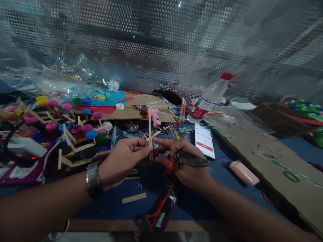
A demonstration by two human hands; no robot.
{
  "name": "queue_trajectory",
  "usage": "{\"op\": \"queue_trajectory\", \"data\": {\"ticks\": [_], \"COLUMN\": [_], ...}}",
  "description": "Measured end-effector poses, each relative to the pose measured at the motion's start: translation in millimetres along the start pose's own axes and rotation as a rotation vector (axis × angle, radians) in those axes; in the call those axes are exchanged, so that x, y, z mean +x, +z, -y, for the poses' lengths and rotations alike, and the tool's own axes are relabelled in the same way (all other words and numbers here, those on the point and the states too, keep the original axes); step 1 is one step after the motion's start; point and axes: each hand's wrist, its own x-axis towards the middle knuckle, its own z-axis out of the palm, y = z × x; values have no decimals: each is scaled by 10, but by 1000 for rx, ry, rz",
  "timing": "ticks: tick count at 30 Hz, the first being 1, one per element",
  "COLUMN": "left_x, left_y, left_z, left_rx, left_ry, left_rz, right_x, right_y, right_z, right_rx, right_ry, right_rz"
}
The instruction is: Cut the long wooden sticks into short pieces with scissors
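Observation:
Near the middle, my left hand (126,159) pinches upright wooden sticks (149,126) between thumb and fingers; a small crosspiece shows at their middle. My right hand (188,161) is curled just right of the sticks, with its index fingertip at the crosspiece. A black and red tool (174,164) lies across that hand, its lower part (164,208) hanging toward the table's front edge; it looks like a glue gun, but blur hides its details. Below my hands a loose flat wooden stick (134,198) lies on the blue surface (106,205).
Stick pieces with coloured pads (91,134) crowd the left. A pink glue gun (155,117), a bottle (209,97) and a lit phone (204,141) stand or lie beyond my hands. A pale pink block (244,173) and cardboard (272,151) are at right.

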Motion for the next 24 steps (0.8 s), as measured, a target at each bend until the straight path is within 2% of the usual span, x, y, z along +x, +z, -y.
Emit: {"op": "queue_trajectory", "data": {"ticks": [14, 24], "left_x": [-9, 2], "left_y": [17, -13], "left_z": [8, 20], "left_rx": [-45, 12], "left_ry": [-2, 11], "left_rz": [4, 27], "right_x": [6, -11], "right_y": [39, 49], "right_z": [10, -14], "right_rx": [-40, -30], "right_ry": [-42, -48], "right_rz": [-25, -30]}}
